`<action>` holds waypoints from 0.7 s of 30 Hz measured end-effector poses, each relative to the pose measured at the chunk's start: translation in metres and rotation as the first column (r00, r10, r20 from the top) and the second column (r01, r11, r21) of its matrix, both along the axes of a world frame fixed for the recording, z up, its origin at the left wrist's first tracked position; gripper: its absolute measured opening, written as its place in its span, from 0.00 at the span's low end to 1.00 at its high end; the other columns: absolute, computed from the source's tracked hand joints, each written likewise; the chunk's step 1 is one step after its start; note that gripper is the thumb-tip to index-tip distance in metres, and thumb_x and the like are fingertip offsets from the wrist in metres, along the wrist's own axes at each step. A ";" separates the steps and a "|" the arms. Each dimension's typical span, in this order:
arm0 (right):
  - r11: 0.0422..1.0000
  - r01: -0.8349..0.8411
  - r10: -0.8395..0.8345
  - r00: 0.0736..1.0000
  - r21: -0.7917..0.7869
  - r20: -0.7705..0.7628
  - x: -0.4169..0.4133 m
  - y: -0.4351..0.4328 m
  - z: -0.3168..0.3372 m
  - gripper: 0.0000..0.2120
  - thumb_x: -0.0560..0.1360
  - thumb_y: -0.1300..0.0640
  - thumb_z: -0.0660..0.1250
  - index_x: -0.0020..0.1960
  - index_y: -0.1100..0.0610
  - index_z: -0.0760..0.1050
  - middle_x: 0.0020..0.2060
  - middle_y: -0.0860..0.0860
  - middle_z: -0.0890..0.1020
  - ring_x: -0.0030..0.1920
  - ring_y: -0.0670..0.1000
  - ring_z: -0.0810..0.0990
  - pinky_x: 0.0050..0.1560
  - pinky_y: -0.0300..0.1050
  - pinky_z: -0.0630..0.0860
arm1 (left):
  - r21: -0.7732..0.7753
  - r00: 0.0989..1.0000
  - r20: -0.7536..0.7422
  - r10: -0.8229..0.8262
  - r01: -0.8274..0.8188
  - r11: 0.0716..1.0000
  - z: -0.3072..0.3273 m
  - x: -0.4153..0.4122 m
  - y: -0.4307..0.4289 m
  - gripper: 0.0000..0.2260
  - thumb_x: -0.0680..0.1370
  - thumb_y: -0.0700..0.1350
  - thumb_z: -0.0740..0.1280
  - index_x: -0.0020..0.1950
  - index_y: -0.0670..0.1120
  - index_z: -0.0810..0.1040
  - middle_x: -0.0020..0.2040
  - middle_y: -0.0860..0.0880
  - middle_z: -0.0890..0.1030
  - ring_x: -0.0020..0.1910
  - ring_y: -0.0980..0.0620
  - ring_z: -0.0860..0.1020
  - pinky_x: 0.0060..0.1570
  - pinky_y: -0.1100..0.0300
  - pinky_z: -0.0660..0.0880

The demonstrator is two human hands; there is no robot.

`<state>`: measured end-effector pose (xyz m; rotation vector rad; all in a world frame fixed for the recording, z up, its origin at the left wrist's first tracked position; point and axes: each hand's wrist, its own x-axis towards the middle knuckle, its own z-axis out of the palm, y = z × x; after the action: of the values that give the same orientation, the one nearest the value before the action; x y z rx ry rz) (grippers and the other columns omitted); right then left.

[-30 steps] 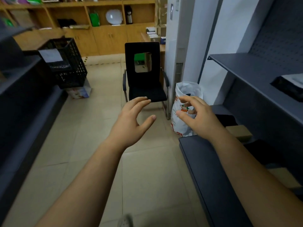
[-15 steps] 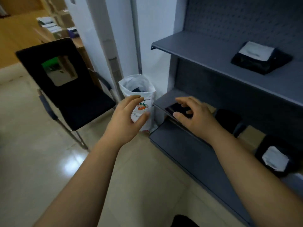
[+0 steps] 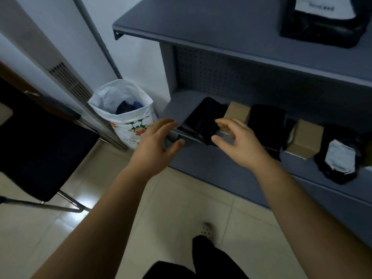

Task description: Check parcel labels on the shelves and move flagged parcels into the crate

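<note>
Several parcels lie in a row on the lower grey shelf [image 3: 211, 164]. At its left end is a black parcel [image 3: 203, 119], then a small brown box [image 3: 237, 112], a second black parcel [image 3: 266, 121], another brown box [image 3: 306, 138] and a black parcel with a white label [image 3: 340, 156]. My right hand [image 3: 237, 143] hovers open just in front of the leftmost black parcel, thumb and fingers spread. Left of the shelf's corner my left hand [image 3: 155, 146] is open and holds nothing. On the upper shelf [image 3: 201, 23] lies a black parcel with a white label [image 3: 322, 19]. The crate is out of view.
A white plastic bag [image 3: 126, 117] with dark things inside stands on the floor against the wall, left of the shelf. A black chair [image 3: 38, 146] is at the far left. My dark trouser leg and shoe [image 3: 205, 232] show on the tiled floor below.
My view has swung right and down from the room and its black crate to the shelf. Both open hands have come closer to the leftmost black parcel.
</note>
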<state>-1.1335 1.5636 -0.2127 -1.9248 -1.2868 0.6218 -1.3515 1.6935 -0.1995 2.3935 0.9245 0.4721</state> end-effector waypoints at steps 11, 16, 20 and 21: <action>0.954 0.249 -0.255 0.967 -0.169 -0.018 -0.005 0.073 -0.096 0.22 0.77 0.47 0.68 0.69 0.50 0.72 0.56 0.42 0.72 0.59 0.44 0.73 0.57 0.37 0.69 | -0.155 0.979 -0.055 -0.194 0.184 0.971 -0.105 0.052 0.115 0.21 0.77 0.49 0.71 0.68 0.45 0.75 0.68 0.49 0.73 0.67 0.51 0.70 0.63 0.69 0.60; 0.900 0.406 -0.416 0.909 -0.159 -0.032 -0.008 0.106 -0.142 0.22 0.77 0.51 0.70 0.68 0.54 0.73 0.56 0.44 0.72 0.59 0.45 0.73 0.62 0.46 0.75 | -0.206 0.960 -0.041 -0.278 0.264 0.942 -0.153 0.077 0.160 0.22 0.76 0.48 0.71 0.69 0.45 0.73 0.70 0.49 0.70 0.66 0.57 0.67 0.58 0.84 0.54; 0.875 0.462 -0.465 0.885 -0.146 0.013 -0.006 0.125 -0.173 0.22 0.76 0.51 0.71 0.67 0.56 0.74 0.59 0.49 0.74 0.62 0.50 0.73 0.61 0.44 0.73 | -0.227 0.946 -0.036 -0.323 0.307 0.924 -0.190 0.094 0.181 0.25 0.76 0.48 0.72 0.71 0.46 0.72 0.71 0.49 0.69 0.70 0.52 0.67 0.62 0.80 0.54; 0.869 0.474 -0.475 0.880 -0.145 0.027 -0.005 0.128 -0.181 0.22 0.75 0.52 0.72 0.67 0.57 0.75 0.60 0.51 0.74 0.63 0.51 0.74 0.62 0.41 0.70 | -0.234 0.938 -0.034 -0.345 0.329 0.915 -0.199 0.097 0.184 0.26 0.75 0.48 0.72 0.71 0.46 0.71 0.71 0.48 0.68 0.70 0.52 0.67 0.64 0.78 0.55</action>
<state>-1.1385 1.6917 -0.3939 -2.2483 -0.7234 0.4767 -1.2541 1.8776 -0.3983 2.3071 0.5408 0.1379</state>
